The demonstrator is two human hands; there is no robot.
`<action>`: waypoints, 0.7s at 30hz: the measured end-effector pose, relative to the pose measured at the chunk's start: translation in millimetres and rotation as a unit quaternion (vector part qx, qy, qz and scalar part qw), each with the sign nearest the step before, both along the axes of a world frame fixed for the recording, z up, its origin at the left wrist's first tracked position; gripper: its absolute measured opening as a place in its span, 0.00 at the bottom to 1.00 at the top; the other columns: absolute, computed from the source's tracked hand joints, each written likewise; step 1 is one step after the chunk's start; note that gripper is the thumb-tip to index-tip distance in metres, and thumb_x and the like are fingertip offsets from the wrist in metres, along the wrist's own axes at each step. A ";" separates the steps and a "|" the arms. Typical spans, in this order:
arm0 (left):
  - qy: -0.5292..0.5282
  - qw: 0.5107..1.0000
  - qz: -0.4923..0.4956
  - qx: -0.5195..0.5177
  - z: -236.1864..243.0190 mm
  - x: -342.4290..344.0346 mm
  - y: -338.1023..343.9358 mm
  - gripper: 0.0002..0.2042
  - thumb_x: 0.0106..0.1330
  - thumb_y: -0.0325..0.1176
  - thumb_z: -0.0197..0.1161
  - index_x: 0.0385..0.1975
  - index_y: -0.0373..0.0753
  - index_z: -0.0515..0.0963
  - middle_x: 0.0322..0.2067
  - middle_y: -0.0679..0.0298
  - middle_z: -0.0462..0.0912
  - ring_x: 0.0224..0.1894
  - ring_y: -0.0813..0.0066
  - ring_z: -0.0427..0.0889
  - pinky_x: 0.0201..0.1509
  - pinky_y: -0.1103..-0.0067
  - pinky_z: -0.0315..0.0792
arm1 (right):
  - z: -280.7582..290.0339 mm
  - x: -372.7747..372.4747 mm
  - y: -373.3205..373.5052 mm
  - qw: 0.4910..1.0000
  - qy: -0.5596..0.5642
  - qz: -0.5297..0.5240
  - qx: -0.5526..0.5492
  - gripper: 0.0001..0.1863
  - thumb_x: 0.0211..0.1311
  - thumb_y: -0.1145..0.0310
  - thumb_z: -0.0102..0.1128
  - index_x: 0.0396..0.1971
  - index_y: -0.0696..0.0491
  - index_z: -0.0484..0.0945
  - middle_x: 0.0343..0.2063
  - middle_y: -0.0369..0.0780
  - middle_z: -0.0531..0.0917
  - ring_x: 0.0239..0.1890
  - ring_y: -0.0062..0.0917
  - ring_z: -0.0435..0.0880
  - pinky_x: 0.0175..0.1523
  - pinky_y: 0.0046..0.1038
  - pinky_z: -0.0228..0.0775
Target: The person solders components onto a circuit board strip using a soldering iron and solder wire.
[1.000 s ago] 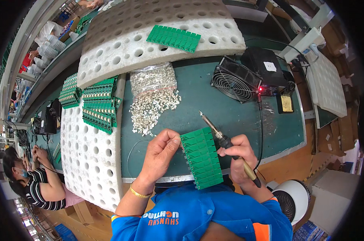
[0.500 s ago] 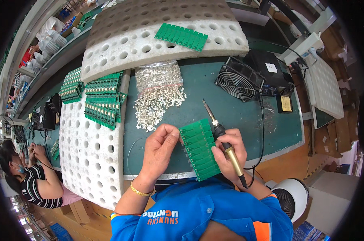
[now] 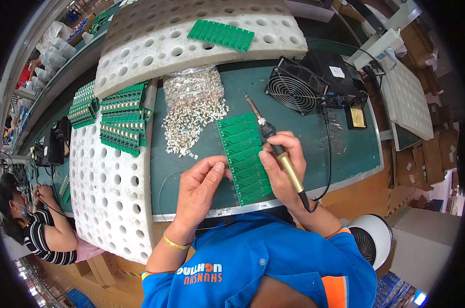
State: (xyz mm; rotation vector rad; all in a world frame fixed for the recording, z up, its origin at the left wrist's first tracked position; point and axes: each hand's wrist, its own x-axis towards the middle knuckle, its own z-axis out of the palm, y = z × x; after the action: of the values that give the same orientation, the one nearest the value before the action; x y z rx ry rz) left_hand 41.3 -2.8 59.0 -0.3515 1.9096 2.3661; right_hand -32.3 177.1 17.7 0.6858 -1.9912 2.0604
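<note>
A green circuit board panel (image 3: 243, 159) is upright between my hands, a row of small metal pins along its left edge. My left hand (image 3: 199, 190) is closed in a pinch on thin solder wire (image 3: 162, 191), which loops down beside it. Its fingertips are at the board's left edge; whether they also grip the board I cannot tell. My right hand (image 3: 284, 167) is wrapped round a soldering iron (image 3: 289, 172) with a gold-coloured handle, its tip pointing up and away from me. The right thumb lies against the board's right edge.
Loose small metal connectors (image 3: 183, 126) spill from a clear bag (image 3: 194, 82). White foam trays (image 3: 109, 192) carry stacked boards (image 3: 122, 118) and a single panel (image 3: 221, 36). At the right stand a fan (image 3: 295, 87), a black soldering station (image 3: 332, 77) and a sponge holder (image 3: 356, 117). A co-worker (image 3: 45, 226) sits left.
The board and soldering iron have moved away from me and slightly left. My left hand has shifted from near the board's far corner to partway down its left edge.
</note>
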 end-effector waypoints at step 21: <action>0.020 1.000 0.022 0.000 -0.7 5.5 4.0 0.11 0.74 0.34 0.57 0.45 0.31 0.78 0.34 0.66 0.82 0.39 0.83 0.77 0.46 0.84 0.71 | -13.1 4.4 -9.2 0.999 -0.026 -0.033 0.022 0.14 0.61 0.76 0.64 0.46 0.54 0.74 0.40 0.38 0.74 0.34 0.19 0.77 0.40 0.21 0.72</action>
State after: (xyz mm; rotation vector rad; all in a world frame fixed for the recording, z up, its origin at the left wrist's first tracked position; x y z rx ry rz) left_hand 46.8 1.2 58.3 -0.3537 1.9385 2.4187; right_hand -27.9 167.9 4.7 0.5704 -2.0650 2.0216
